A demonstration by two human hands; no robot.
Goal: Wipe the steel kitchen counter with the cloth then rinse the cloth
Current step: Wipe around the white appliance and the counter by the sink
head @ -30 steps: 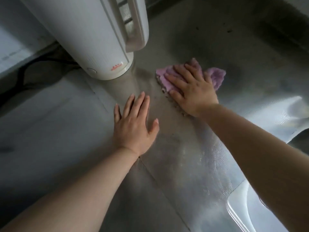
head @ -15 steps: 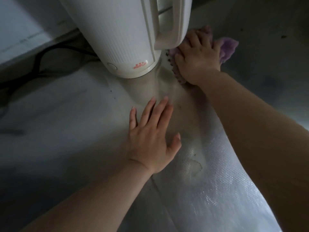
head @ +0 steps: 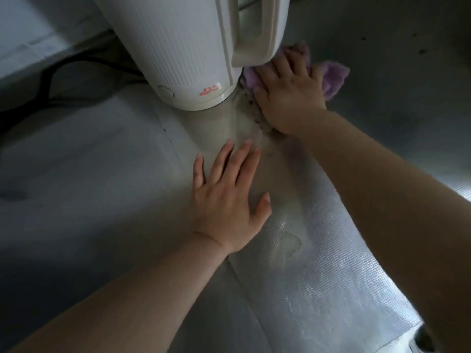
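Note:
A purple cloth (head: 332, 79) lies flat on the steel counter (head: 76, 179), right beside the base of a white kettle (head: 183, 47). My right hand (head: 288, 93) presses down on the cloth with its fingers straight; the fingertips reach under the kettle's handle and are partly hidden by it. My left hand (head: 226, 200) rests flat on the counter nearer to me, fingers spread, holding nothing. A dull stain (head: 289, 244) shows on the steel just right of my left wrist.
The kettle's handle (head: 254, 29) overhangs the cloth. A black cable (head: 51, 80) runs along the back left by a white wall. Several dark specks dot the counter at the far right (head: 423, 50). A sink rim (head: 423, 340) shows at the bottom right corner.
My right hand has pushed the cloth away from me and up against the kettle's base. The view has moved closer to the kettle. My left hand stays flat on the counter.

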